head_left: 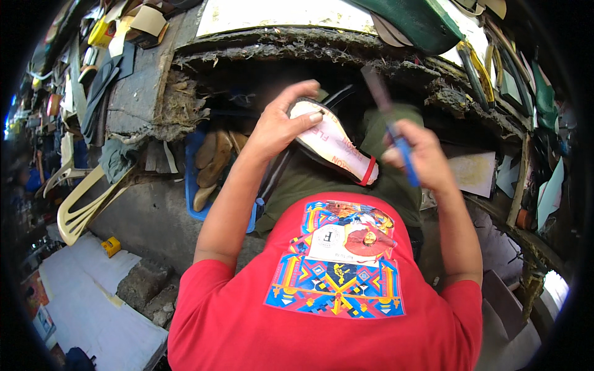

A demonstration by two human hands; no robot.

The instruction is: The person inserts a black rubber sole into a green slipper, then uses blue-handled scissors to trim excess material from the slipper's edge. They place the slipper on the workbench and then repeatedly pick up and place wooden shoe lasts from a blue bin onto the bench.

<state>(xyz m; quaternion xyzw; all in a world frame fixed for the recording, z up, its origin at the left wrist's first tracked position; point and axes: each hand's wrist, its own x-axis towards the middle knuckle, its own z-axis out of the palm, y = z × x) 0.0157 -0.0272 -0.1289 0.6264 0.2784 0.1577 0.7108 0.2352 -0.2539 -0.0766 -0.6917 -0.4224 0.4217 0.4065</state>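
My left hand (276, 128) grips the toe end of a shoe (339, 147), its underside turned up. Its thumb lies on the pale insole board, which has red print and a black edge. Around the narrow heel end runs a red band (367, 170). To the right, my right hand (422, 153) is closed around the blue handle of a tool (377, 90) with a long, flat, grey-brown blade. Motion smears the blade, so its exact kind is unclear. The blade points up and away, apart from the shoe. The shoe is over my lap in dark green trousers.
A ragged-edged workbench (154, 93) spans the far side. On it lie a green shoe last (413, 25) and yellow-handled cutters (477, 71). Beneath, a blue crate (195, 162) holds brown lasts. A cream plastic chair (77, 213) stands left, and boards (105, 303) lie lower left.
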